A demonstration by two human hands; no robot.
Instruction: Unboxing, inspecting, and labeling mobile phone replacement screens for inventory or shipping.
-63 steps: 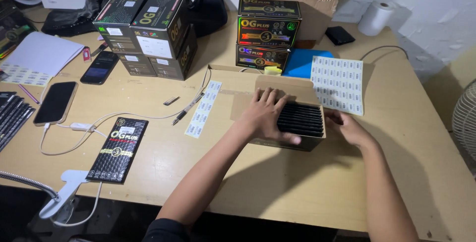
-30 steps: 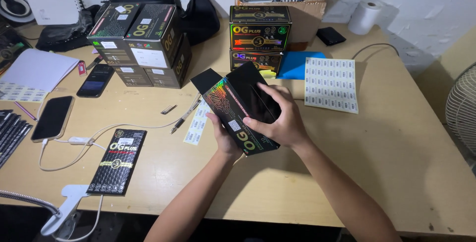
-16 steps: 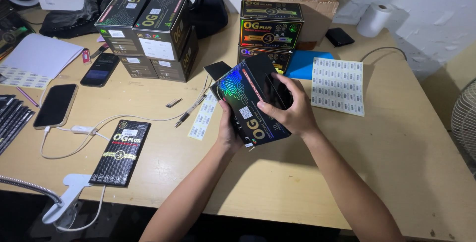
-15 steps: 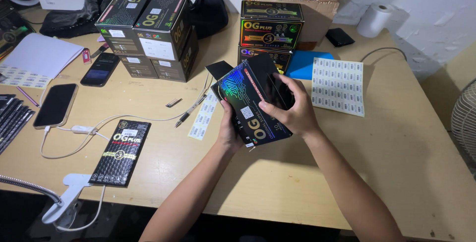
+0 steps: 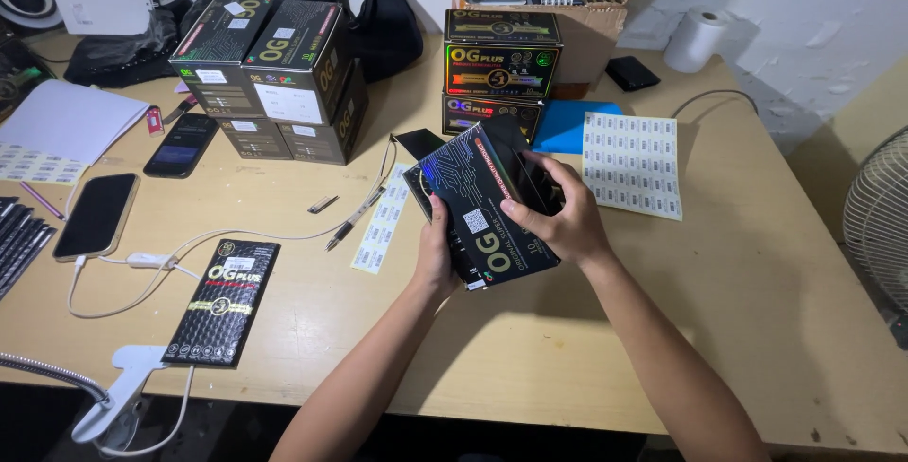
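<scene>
bare table (image 5: 757,330) right of hands, box stacks (image 5: 501,69) behind, label sheet (image 5: 632,161), pen (image 5: 355,221) left

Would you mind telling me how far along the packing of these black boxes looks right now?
Several black printed boxes already stand stacked at the back. In hand is one black box, lifted off the wooden table: the left hand supports it underneath while the right hand grips its open top end. Not yet used: a sheet of labels, a label strip, and one flat black packet.
</scene>
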